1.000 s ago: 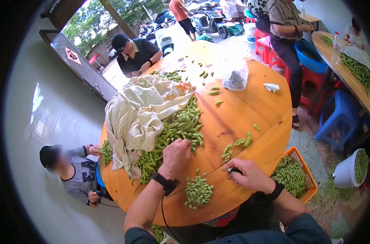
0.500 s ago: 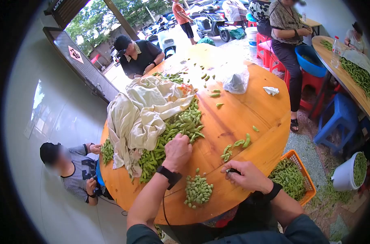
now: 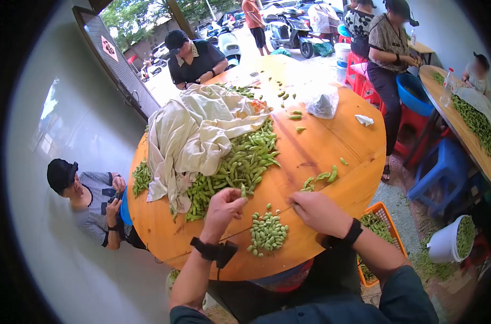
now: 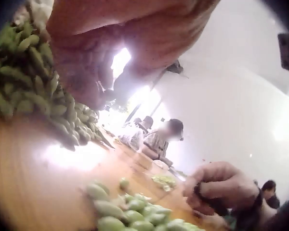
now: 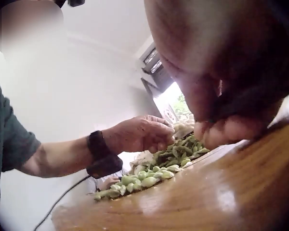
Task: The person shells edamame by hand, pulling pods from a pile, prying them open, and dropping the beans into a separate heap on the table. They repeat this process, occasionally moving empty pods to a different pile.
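My left hand (image 3: 222,211) pinches a green pod (image 3: 243,190) between thumb and fingertips, at the near edge of a large pod heap (image 3: 240,167). To its right, my right hand (image 3: 322,214) is curled above the table; the left wrist view shows this hand (image 4: 221,185) gripping a small dark tool (image 4: 201,193). The tool's tip cannot be made out. Between and below the hands lies a pile of shelled beans (image 3: 268,232). Several loose pods (image 3: 322,176) rest just beyond my right hand.
A pale cloth (image 3: 197,127) covers part of the heap. A plastic bag (image 3: 322,104) and crumpled tissue (image 3: 364,120) lie farther back. An orange basket (image 3: 395,233) stands right of the table. Seated people (image 3: 194,65) work at the far and left edges.
My left hand has drawn back from the heap and now holds a pod up. My right hand has moved slightly up and left, turning its back upward. The head view has shifted.
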Demonstrator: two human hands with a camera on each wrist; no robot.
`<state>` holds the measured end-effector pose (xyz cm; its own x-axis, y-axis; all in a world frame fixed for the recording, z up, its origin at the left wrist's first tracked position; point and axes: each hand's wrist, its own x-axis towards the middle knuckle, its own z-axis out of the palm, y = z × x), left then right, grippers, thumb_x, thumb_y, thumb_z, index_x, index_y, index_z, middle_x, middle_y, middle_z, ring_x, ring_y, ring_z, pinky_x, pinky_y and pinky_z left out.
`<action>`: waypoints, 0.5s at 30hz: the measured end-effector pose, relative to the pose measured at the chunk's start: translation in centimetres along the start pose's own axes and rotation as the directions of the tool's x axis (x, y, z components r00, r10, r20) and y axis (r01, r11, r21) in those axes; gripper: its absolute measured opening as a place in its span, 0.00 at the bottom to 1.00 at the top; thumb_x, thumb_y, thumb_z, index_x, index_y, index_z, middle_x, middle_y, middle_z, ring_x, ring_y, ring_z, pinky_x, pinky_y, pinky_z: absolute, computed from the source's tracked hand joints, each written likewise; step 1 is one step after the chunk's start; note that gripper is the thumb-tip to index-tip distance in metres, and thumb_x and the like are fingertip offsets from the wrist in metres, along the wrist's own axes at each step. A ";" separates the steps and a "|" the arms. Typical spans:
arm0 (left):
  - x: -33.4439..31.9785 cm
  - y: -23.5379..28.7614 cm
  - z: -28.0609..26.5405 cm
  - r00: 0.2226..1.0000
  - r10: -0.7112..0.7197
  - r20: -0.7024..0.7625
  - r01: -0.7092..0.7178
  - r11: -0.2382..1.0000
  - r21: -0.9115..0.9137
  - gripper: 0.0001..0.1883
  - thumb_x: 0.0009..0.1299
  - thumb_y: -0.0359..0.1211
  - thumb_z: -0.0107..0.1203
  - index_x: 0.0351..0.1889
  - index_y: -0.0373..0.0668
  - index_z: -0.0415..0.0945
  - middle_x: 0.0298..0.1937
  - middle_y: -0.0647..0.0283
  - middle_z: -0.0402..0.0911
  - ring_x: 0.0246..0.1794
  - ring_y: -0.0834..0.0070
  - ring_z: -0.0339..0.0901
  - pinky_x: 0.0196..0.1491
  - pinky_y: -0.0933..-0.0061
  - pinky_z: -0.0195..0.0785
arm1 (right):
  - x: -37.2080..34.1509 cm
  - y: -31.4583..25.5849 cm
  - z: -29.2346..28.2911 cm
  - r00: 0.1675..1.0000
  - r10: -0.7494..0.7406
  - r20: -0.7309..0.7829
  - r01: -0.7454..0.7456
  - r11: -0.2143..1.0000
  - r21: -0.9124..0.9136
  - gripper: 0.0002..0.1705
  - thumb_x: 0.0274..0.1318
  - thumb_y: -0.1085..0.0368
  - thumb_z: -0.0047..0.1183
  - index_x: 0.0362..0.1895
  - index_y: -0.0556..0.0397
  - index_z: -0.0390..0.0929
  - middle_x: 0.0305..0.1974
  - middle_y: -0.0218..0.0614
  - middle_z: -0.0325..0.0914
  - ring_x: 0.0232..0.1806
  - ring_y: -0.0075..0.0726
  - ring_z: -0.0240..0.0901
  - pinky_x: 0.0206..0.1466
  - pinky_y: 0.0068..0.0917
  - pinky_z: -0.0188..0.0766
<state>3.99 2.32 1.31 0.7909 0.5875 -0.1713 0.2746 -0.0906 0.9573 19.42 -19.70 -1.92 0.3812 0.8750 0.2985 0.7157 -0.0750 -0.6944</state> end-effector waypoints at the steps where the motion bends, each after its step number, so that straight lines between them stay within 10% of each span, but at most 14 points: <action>1: -0.7 -0.8 -0.2 1.000 -0.025 0.012 0.025 0.999 -0.041 0.09 0.66 0.30 0.61 0.40 0.36 0.78 0.29 0.71 0.79 0.24 0.86 0.75 0.26 0.85 0.68 | 0.8 -0.2 0.8 0.999 -0.024 -0.045 0.022 0.999 -0.036 0.08 0.59 0.68 0.48 0.41 0.57 0.76 0.35 0.51 0.78 0.38 0.54 0.78 0.42 0.45 0.74; 10: -4.0 -3.7 0.4 0.987 -0.081 -0.136 0.069 0.994 -0.089 0.08 0.64 0.31 0.62 0.37 0.38 0.77 0.28 0.70 0.78 0.27 0.84 0.74 0.30 0.81 0.67 | 4.3 -2.7 4.7 0.979 -0.077 0.188 0.134 0.941 -0.311 0.08 0.55 0.72 0.47 0.40 0.58 0.75 0.36 0.50 0.77 0.40 0.56 0.76 0.43 0.45 0.73; 15: -1.8 -4.1 2.0 0.963 0.250 -0.102 -0.230 0.957 0.176 0.09 0.64 0.31 0.61 0.38 0.36 0.76 0.28 0.69 0.77 0.28 0.85 0.71 0.30 0.79 0.65 | 3.3 -3.4 5.0 0.974 -0.095 0.204 0.142 0.963 -0.230 0.09 0.55 0.71 0.47 0.40 0.58 0.74 0.35 0.50 0.76 0.40 0.57 0.75 0.43 0.46 0.72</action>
<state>2.60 0.01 -2.75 0.7744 0.6251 0.0979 0.1774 -0.3631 0.9147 15.29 -14.21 -1.83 0.1840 0.9571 0.2238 0.8779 -0.0576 -0.4753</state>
